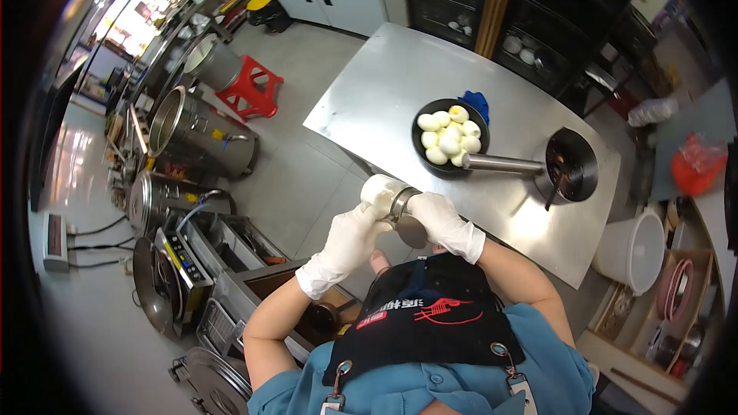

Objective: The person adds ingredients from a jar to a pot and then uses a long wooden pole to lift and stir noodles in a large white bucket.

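Observation:
Both my hands wear white gloves and meet in front of my apron, near the edge of the steel table. Closed around the lower side of a white, rounded jar-like container (383,190) is my left hand (346,244). My right hand (442,221) grips the container's metal collar (403,200). A round grey disc, perhaps a lid (411,232), hangs below the collar between the hands. What is inside the container cannot be made out. Beyond the hands, a black bowl (419,155) holds several peeled eggs (449,141).
On the steel table (369,92) stands a dark saucepan (573,165), its handle reaching over the egg bowl. A blue cloth (478,104) lies behind the bowl. A white bucket (634,253) is at the right; big steel pots (204,138) and a red stool (252,88) stand left.

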Demonstrator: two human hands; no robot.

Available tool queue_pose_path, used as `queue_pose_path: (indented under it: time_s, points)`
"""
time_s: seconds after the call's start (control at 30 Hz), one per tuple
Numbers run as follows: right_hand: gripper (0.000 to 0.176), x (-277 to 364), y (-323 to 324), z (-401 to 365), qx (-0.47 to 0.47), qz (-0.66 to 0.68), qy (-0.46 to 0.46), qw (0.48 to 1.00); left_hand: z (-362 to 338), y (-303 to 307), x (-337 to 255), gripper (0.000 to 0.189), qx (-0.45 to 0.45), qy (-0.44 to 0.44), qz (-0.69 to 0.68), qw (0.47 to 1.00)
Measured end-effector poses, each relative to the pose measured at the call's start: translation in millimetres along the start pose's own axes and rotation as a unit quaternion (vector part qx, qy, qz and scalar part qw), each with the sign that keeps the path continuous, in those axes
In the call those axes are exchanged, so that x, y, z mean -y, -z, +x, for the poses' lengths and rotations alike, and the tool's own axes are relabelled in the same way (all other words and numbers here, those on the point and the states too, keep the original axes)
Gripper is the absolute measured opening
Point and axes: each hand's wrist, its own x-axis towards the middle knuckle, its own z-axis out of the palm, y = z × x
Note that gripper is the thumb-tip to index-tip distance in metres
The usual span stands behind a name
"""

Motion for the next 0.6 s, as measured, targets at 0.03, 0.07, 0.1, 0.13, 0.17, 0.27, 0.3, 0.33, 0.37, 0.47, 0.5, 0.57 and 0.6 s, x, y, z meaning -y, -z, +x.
queue_pose_path:
  time_s: [0.03,0.07,0.1,0.13,0.17,0.27,0.3,0.33,0.37,0.47,0.5,0.57,0.6]
  points:
    - [0.018,-6.1,1.8,-5.8,0.017,0.027,-0.014,0.999,5.0,-5.3,-3.4,0.022,0.013,0.001,-0.003,1.000]
    - [0.020,-12.7,3.2,-11.8,0.034,0.055,-0.028,0.998,10.7,-10.7,-6.8,0.020,0.026,0.002,-0.005,1.000]
    - [0.020,-24.8,-6.0,-13.8,0.030,0.059,-0.036,0.997,17.2,-15.7,-10.3,0.020,0.033,-0.005,-0.009,0.999]
    - [0.020,-43.5,-27.9,-11.2,-0.006,0.289,-0.084,0.954,23.6,-20.3,-14.3,0.020,0.047,-0.014,-0.006,0.999]
    - [0.020,-62.9,-50.0,-7.8,-0.043,0.502,-0.124,0.855,29.5,-25.4,-18.7,0.021,0.060,-0.022,-0.003,0.998]
    - [0.022,-85.1,-56.6,-7.0,-0.062,0.636,-0.106,0.761,50.4,-39.7,-32.4,0.020,0.081,-0.039,-0.009,0.996]
    - [0.023,-85.0,-50.0,-12.2,-0.072,0.752,-0.129,0.642,56.1,-44.2,-35.4,0.020,0.085,-0.043,-0.011,0.995]
    - [0.019,-88.0,-39.0,-25.3,-0.089,0.666,-0.060,0.738,62.0,-49.0,-38.6,0.020,0.093,-0.054,-0.013,0.994]
    - [0.019,-89.8,-24.9,-37.4,-0.097,0.667,-0.062,0.736,67.8,-53.6,-42.2,0.021,0.101,-0.065,-0.016,0.993]
    - [0.016,-99.8,0.9,-57.7,-0.098,0.541,-0.164,0.819,86.0,-63.9,-56.7,0.020,0.088,-0.051,-0.025,0.994]
    - [0.016,-104.9,0.3,-58.8,-0.137,0.607,-0.165,0.766,91.5,-66.9,-60.1,0.020,0.091,-0.059,-0.025,0.994]
    - [0.016,-114.3,5.7,-66.3,-0.184,0.668,-0.161,0.702,101.9,-72.3,-64.8,0.019,0.078,-0.029,-0.091,0.992]
    - [0.017,-112.8,18.5,-75.4,-0.188,0.664,-0.164,0.705,106.8,-75.3,-66.7,0.019,0.083,-0.040,-0.091,0.992]
